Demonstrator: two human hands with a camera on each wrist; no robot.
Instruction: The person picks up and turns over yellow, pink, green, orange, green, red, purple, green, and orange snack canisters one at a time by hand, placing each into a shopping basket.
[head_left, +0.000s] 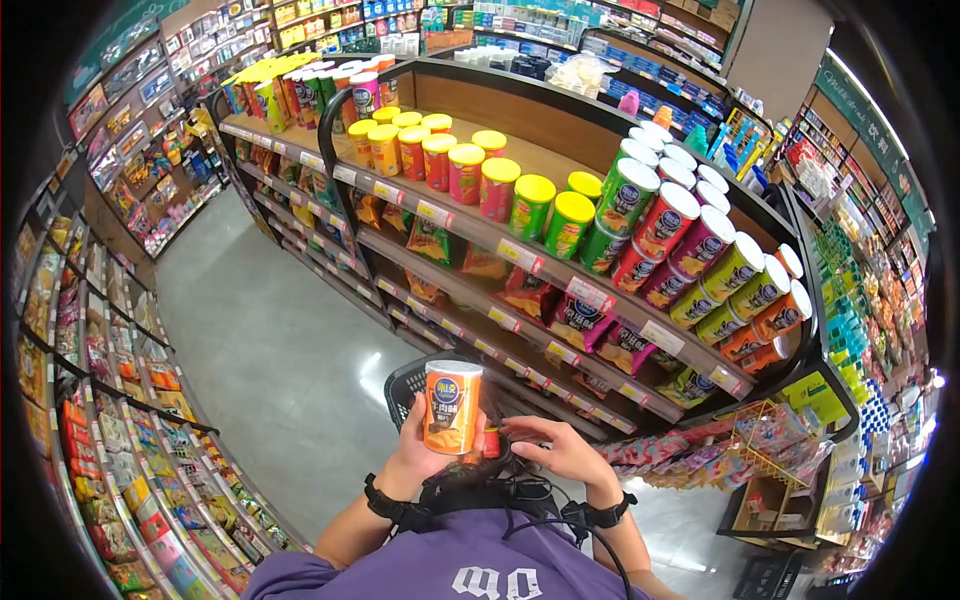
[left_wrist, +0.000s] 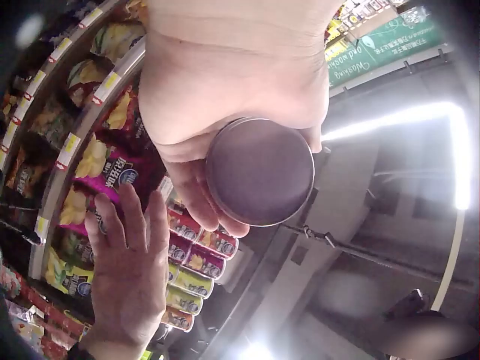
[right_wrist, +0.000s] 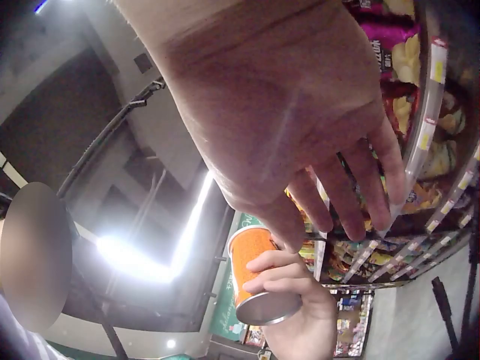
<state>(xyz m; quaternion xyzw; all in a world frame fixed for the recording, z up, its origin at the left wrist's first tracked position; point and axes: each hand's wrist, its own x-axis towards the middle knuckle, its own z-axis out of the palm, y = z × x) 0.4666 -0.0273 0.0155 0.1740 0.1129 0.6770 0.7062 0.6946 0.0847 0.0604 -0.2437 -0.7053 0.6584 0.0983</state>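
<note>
My left hand (head_left: 408, 462) grips an orange potato chip canister (head_left: 453, 408) upright in front of my body, its label facing up toward the head camera. In the left wrist view the round metal base of the canister (left_wrist: 260, 174) shows, with fingers curled round its side. My right hand (head_left: 562, 452) is held to the right of the canister, apart from it, with nothing in its grasp. Its fingers are spread and loosely straight in the right wrist view, where the palm (right_wrist: 277, 120) fills the top. Below both hands is a black basket (head_left: 400, 388), partly hidden, with a red-topped item (head_left: 491, 441) in it.
A display shelf (head_left: 420, 225) ahead bears yellow-lidded canisters (head_left: 500, 188) and stacked white-lidded canisters (head_left: 665, 220), with chip bags (head_left: 580, 318) lower down. Snack racks (head_left: 140, 450) line the left. Grey aisle floor (head_left: 240, 300) lies between. Hanging packets (head_left: 690, 445) are at right.
</note>
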